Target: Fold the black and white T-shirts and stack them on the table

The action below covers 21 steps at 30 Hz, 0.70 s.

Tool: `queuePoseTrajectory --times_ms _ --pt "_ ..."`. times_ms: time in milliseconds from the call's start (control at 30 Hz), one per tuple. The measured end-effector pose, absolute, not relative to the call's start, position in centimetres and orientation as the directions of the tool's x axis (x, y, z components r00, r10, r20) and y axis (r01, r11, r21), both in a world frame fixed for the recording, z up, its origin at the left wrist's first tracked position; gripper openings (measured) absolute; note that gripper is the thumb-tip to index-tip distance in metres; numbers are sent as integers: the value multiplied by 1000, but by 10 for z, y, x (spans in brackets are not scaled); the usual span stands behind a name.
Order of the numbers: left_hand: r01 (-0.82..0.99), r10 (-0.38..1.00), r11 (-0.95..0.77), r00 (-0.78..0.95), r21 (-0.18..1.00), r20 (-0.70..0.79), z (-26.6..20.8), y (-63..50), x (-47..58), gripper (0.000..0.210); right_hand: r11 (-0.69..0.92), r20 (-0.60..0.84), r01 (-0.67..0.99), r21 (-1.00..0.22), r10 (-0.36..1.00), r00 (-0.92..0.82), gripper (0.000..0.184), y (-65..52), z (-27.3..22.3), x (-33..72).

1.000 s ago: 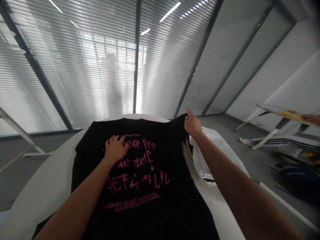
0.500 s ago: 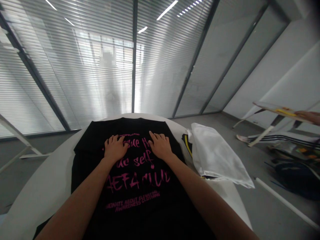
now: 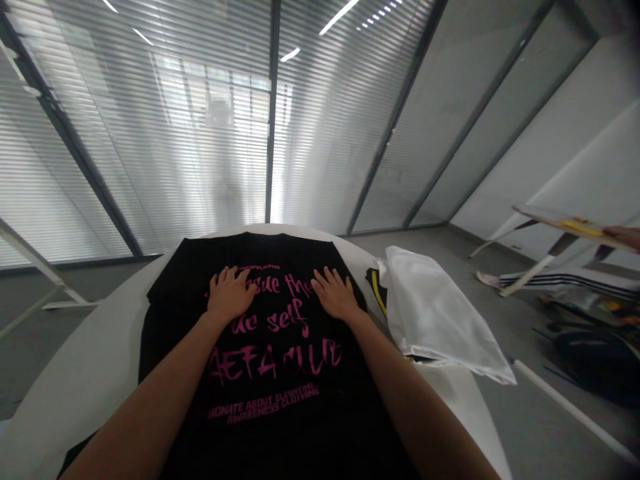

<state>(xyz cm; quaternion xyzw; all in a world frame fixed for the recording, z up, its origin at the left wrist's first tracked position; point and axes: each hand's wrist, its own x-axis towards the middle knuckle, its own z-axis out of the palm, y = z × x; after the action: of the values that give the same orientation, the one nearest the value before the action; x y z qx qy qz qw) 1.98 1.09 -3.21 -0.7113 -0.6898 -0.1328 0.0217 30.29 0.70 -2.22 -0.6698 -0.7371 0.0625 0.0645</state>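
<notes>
A black T-shirt (image 3: 280,427) with pink lettering lies spread across a round white table (image 3: 85,347), its collar edge toward the far rim. My left hand (image 3: 231,291) rests flat on the upper left of the print, fingers stretched forward and covering some letters. On the upper right part of the shirt lies my right hand (image 3: 336,293), palm down with its fingers spread. Neither hand grips the cloth. My forearms cross the lower shirt and hide parts of its sides.
Right of the shirt, a folded white cloth (image 3: 440,313) overhangs the table edge, with a black and yellow piece (image 3: 376,288) beside it. Another person's hand (image 3: 623,235) shows at a second table (image 3: 543,217). A dark bag (image 3: 595,363) is on the floor. Blinds cover the glass wall ahead.
My right hand has slid outward to the right over the shirt, uncovering more letters. My left hand stays nearly in place. The camera view has shifted slightly.
</notes>
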Motion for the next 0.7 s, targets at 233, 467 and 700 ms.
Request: queuePoseTrajectory --times_ms 233,467,700 --pt "986 980 -49 16 159 197 -33 12 20 55 126 31 984 -125 992 -123 66 9 -24 304" --pt "988 983 -42 15 149 182 -30 11 22 55 120 28 983 -140 993 -117 64 8 -22 304" --pt "990 986 -45 23 135 166 -29 10 22 55 120 31 982 -144 993 -117 64 10 -24 305"
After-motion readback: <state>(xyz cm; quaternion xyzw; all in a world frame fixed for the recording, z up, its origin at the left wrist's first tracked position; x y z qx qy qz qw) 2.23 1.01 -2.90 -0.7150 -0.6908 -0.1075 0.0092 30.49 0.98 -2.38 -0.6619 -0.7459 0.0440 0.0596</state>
